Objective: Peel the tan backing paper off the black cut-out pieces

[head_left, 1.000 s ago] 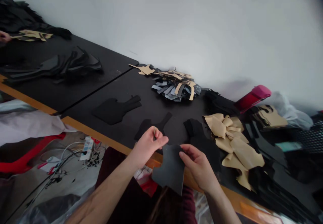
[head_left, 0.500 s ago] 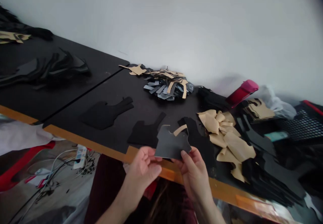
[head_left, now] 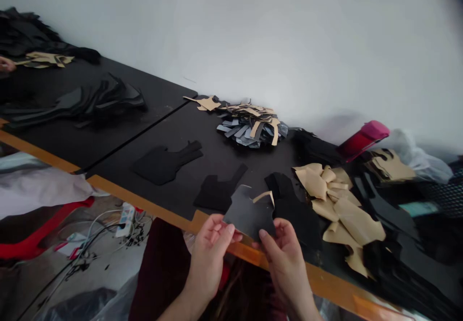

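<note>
A dark grey cut piece (head_left: 249, 211) with a tan strip (head_left: 265, 196) at its far edge is held up over the table's front edge. My left hand (head_left: 213, 246) pinches its lower left corner between thumb and fingers. On the lower right, my right hand (head_left: 284, 248) grips it with the thumb on top. Just beyond lies a flat black cut piece (head_left: 219, 186), and another black piece (head_left: 168, 162) rests farther left. Behind my right hand are more black pieces (head_left: 294, 205), partly hidden.
A heap of tan and grey strips (head_left: 249, 125) sits by the wall. To the right are crumpled tan sheets (head_left: 342, 205), a pink pouch (head_left: 365, 140) and a black mesh basket (head_left: 446, 193). Black pieces (head_left: 97, 101) are piled at left, where another person's hand (head_left: 6, 64) shows.
My left thumb has come down onto the grey piece's corner, where before it was lifted off. The piece is tilted somewhat differently. The whole view has shifted, bringing another person's hand in at left.
</note>
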Available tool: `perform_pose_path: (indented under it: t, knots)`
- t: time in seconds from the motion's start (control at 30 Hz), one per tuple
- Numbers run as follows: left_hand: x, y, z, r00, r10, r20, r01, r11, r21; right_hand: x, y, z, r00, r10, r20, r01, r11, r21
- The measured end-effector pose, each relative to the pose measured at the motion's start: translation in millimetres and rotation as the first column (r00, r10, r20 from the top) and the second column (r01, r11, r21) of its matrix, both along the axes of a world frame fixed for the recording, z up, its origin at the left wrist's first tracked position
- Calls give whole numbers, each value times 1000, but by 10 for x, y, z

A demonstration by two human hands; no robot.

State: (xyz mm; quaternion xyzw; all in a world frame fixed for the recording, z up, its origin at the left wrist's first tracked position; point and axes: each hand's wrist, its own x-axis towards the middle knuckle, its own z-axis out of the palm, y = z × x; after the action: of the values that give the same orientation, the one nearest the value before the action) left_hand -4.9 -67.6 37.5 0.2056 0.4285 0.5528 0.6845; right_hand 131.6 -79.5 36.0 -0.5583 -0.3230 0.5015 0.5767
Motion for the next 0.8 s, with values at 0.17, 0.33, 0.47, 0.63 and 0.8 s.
perform_pose_path:
  t: [0.17, 0.33, 0.47, 0.63, 0.8]
  knots:
    - [-31, -7, -2, 997, -20, -68, 22, 999, 32, 17, 9, 25, 797, -301, 523, 155, 940, 305]
    - [-35, -18, 94, 975, -104, -199, 138, 976, 168, -44, -50, 152, 520, -245, 818, -302, 843, 444]
    - [-52, -23, 211, 924, -184, -335, 275, 928, 251, -63, -71, 182, 616, -66, 785, -387, 842, 375]
    - [-108, 12, 251, 869, -187, -457, 352, 884, 307, 15, -78, 244, 684, 29, 729, -396, 853, 339]
    - [-88, 47, 265, 836, -227, -499, 418, 854, 311, 54, -113, 310, 641, -1, 767, -418, 838, 350]
